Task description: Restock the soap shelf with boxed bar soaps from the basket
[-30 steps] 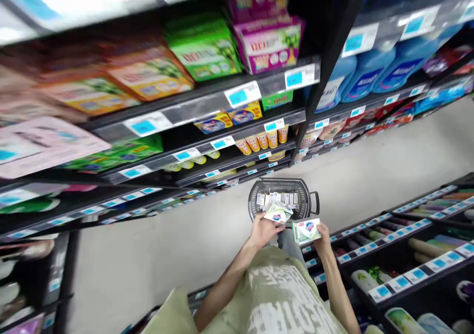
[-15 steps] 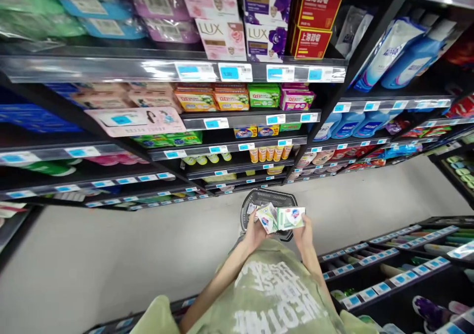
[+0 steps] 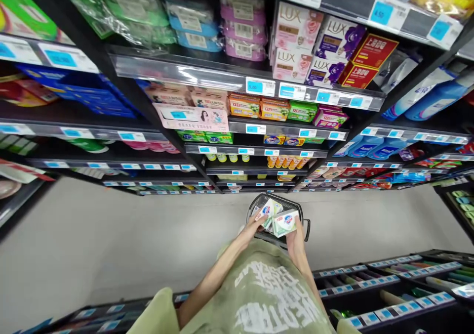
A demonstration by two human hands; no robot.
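My left hand (image 3: 255,224) is closed on a white and green soap box (image 3: 270,208), which is tilted up to the right. In my right hand (image 3: 296,239) is a second soap box (image 3: 284,224) with similar print, its broad face turned upward. The two boxes are close together, the right one slightly nearer to my body; whether they touch is hard to tell. Both are above a dark grey shopping basket (image 3: 276,195), and my hands and the boxes hide most of its inside.
Ahead stands a shelf unit (image 3: 207,72) with boxed soaps, including pink LUX boxes (image 3: 292,67) and red boxes (image 3: 358,76). Blue bottles (image 3: 437,102) stand to its right. Another shelf row (image 3: 400,294) runs along the lower right. Grey floor (image 3: 148,235) lies between.
The view has shifted, so the shelf goods appear farther right. Both hands still hold their soap boxes; the right box has tilted and come slightly lower relative to the left one.
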